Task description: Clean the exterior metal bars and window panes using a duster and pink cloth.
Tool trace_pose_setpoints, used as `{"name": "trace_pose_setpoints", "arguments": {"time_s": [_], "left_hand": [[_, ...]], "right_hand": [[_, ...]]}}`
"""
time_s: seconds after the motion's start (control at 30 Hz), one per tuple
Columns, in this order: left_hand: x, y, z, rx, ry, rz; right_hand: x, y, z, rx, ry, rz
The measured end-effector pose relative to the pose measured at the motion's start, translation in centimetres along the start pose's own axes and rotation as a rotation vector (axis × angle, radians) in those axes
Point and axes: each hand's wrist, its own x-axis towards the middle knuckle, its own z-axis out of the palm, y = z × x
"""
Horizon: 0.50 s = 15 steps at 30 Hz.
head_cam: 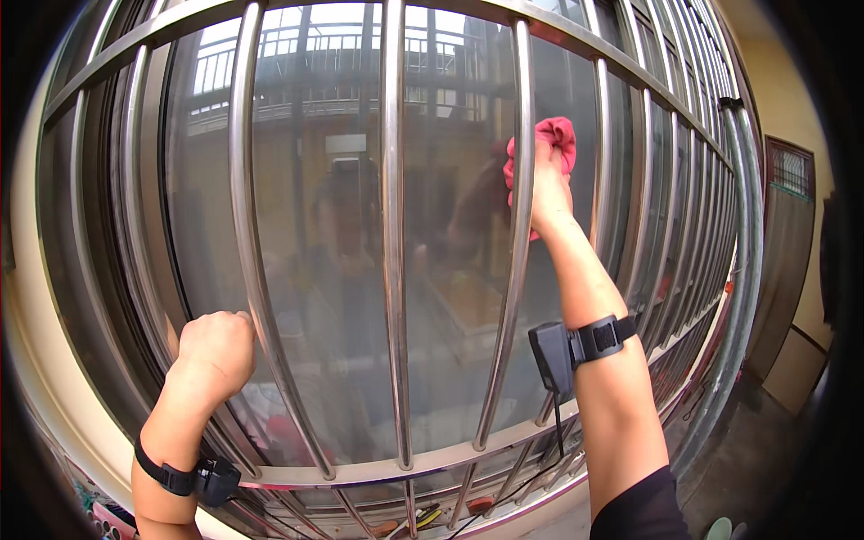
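Note:
A pink cloth (559,135) is bunched under my right hand (550,179), which reaches between two upright metal bars and presses the cloth to the window glass (324,270). The fingers are partly hidden by a bar (521,135) and the cloth. My left hand (216,347) is curled into a fist at the lower left, beside another upright bar (253,270); its fingertips are hidden, so I cannot tell whether it grips anything. Each forearm wears a black strap with a small black device.
Shiny metal window bars (395,236) cross the whole view, joined by a lower rail (364,472). Hand tools (428,518) lie on the sill below. Vertical pipes (746,236) and a door (786,250) stand at the right. Thin black cables hang from the arm devices.

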Motion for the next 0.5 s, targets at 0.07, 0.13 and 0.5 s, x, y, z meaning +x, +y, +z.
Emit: {"name": "trace_pose_setpoints", "arguments": {"time_s": [0.07, 0.13, 0.5], "left_hand": [[-0.8, 0.4, -0.2, -0.038, 0.025, 0.059], [-1.6, 1.0, -0.6, -0.073, 0.058, 0.110], [-2.5, 1.0, 0.6, -0.213, -0.037, 0.105]], "right_hand": [[-3.2, 4.0, 3.5, 0.088, 0.194, 0.054], [-8.0, 6.7, 7.0, 0.149, 0.252, 0.092], [-24.0, 11.1, 9.8, 0.428, -0.092, 0.346]]}}
